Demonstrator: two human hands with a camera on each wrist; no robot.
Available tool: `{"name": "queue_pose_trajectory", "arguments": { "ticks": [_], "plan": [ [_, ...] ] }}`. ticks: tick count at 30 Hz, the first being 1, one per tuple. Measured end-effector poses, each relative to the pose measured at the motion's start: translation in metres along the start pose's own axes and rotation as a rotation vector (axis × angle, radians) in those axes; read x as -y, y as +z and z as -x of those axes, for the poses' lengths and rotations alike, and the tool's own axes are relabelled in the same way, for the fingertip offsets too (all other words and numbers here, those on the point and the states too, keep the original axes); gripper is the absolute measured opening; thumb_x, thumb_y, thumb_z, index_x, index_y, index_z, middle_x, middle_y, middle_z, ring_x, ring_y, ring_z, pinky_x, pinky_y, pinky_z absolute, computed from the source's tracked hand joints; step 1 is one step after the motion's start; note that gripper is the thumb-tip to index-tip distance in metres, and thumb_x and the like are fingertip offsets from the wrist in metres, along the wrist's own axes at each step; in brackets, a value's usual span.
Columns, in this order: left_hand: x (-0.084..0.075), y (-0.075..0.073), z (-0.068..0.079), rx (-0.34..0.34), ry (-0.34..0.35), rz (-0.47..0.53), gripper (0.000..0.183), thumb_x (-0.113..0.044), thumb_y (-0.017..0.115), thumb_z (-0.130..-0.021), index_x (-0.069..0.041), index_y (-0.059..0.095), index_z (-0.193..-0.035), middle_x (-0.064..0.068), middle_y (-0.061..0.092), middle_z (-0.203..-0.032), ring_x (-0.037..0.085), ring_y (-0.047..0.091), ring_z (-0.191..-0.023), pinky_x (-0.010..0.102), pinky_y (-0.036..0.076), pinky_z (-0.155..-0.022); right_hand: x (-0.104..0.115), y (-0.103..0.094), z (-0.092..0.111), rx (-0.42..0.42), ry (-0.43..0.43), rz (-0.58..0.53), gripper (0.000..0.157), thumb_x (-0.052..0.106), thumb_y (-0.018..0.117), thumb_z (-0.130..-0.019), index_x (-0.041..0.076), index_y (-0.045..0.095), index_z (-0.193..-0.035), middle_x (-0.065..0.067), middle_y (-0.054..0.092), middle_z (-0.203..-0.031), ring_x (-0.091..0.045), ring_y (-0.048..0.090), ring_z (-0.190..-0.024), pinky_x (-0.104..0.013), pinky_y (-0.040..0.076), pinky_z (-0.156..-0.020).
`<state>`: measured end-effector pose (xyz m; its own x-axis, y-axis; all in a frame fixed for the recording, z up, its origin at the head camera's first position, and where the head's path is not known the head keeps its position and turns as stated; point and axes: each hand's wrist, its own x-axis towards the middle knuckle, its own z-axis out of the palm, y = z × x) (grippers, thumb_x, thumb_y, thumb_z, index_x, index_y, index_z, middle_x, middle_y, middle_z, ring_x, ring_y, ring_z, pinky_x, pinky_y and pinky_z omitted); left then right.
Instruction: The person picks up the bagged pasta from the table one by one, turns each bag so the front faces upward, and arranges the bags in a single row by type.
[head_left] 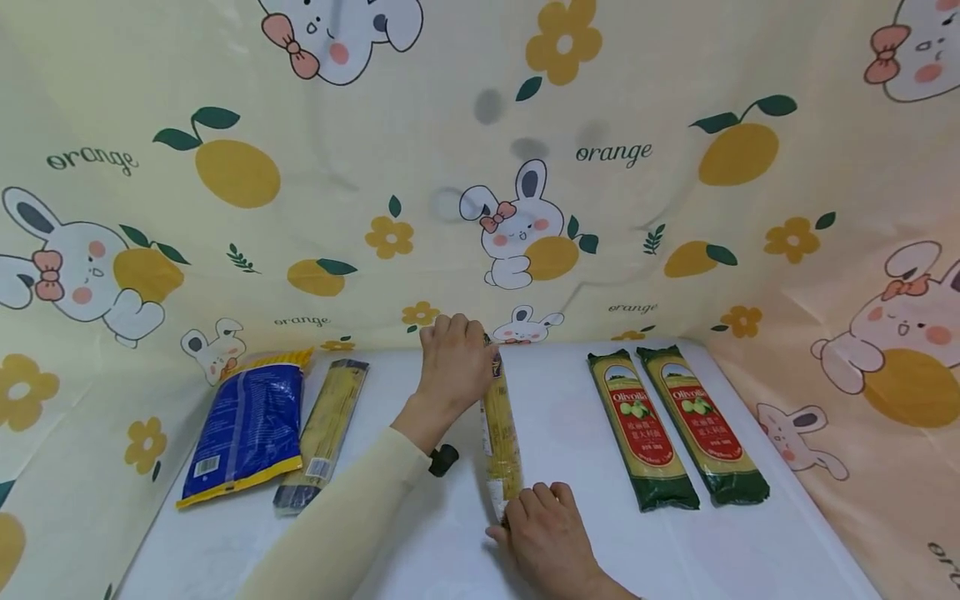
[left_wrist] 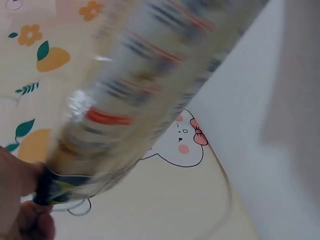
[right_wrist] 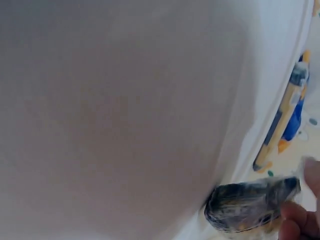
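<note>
A clear packet of spaghetti (head_left: 501, 433) stands between the two hands at the middle of the table, its narrow side towards the head camera. My left hand (head_left: 456, 362) grips its far end. In the left wrist view the thumb and fingers (left_wrist: 37, 220) pinch the dark end of the packet (left_wrist: 135, 90), whose printed label is blurred. At the near end, my right hand (head_left: 551, 533) holds the other tip. The right wrist view has the dark wrapped end of the packet (right_wrist: 245, 205) between thumb and fingers (right_wrist: 295, 217), close over the white table.
Left on the white table (head_left: 420, 550) lie a blue and yellow bag (head_left: 243, 429) and another spaghetti packet (head_left: 330, 425) against it. Two green-ended pasta packets with red labels, one (head_left: 641, 429) beside the other (head_left: 705, 425), lie to the right. A patterned cloth (head_left: 450, 108) rises behind.
</note>
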<state>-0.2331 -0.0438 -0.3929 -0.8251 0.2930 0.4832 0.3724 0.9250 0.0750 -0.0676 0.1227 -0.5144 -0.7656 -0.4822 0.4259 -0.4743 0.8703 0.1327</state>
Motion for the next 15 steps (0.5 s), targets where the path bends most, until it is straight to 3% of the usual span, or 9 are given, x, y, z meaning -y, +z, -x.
{"name": "queue_pose_trajectory", "arguments": {
  "ticks": [4, 8, 11, 15],
  "plan": [
    [0.014, -0.004, 0.004, 0.098, -0.041, 0.077, 0.031, -0.033, 0.065, -0.105, -0.002, 0.067, -0.102, 0.014, 0.062, -0.101, 0.032, 0.05, -0.092, 0.047, 0.039, -0.08, -0.004, 0.002, 0.002, -0.036, 0.034, -0.039, 0.045, 0.053, 0.072, -0.097, 0.016, 0.056, -0.074, 0.002, 0.048, -0.067, -0.019, 0.054, -0.071, -0.041, 0.045, -0.078],
    [0.032, -0.006, 0.007, 0.193, -0.06, 0.199, 0.029, -0.028, 0.061, -0.108, 0.0, 0.068, -0.114, 0.015, 0.063, -0.11, 0.034, 0.051, -0.1, 0.049, 0.038, -0.081, -0.016, 0.008, 0.003, -0.066, 0.082, -0.037, 0.054, 0.056, 0.062, -0.101, 0.015, 0.049, -0.068, 0.002, 0.042, -0.064, -0.02, 0.05, -0.069, -0.04, 0.04, -0.074],
    [0.044, -0.006, 0.009, 0.254, -0.063, 0.255, 0.028, -0.026, 0.058, -0.11, -0.002, 0.067, -0.121, 0.013, 0.06, -0.113, 0.033, 0.049, -0.104, 0.049, 0.037, -0.085, -0.023, 0.012, 0.0, -0.055, 0.113, -0.044, 0.055, 0.058, 0.065, -0.098, 0.018, 0.045, -0.067, 0.004, 0.04, -0.064, -0.017, 0.047, -0.067, -0.038, 0.036, -0.071],
    [0.052, -0.006, 0.012, 0.282, -0.059, 0.291, 0.023, -0.023, 0.055, -0.111, -0.004, 0.065, -0.12, 0.011, 0.057, -0.111, 0.031, 0.045, -0.101, 0.049, 0.036, -0.088, -0.028, 0.016, -0.005, -0.043, 0.144, -0.04, 0.053, 0.057, 0.073, -0.091, 0.019, 0.044, -0.068, 0.005, 0.039, -0.065, -0.015, 0.043, -0.066, -0.037, 0.036, -0.07]
  ]
}}
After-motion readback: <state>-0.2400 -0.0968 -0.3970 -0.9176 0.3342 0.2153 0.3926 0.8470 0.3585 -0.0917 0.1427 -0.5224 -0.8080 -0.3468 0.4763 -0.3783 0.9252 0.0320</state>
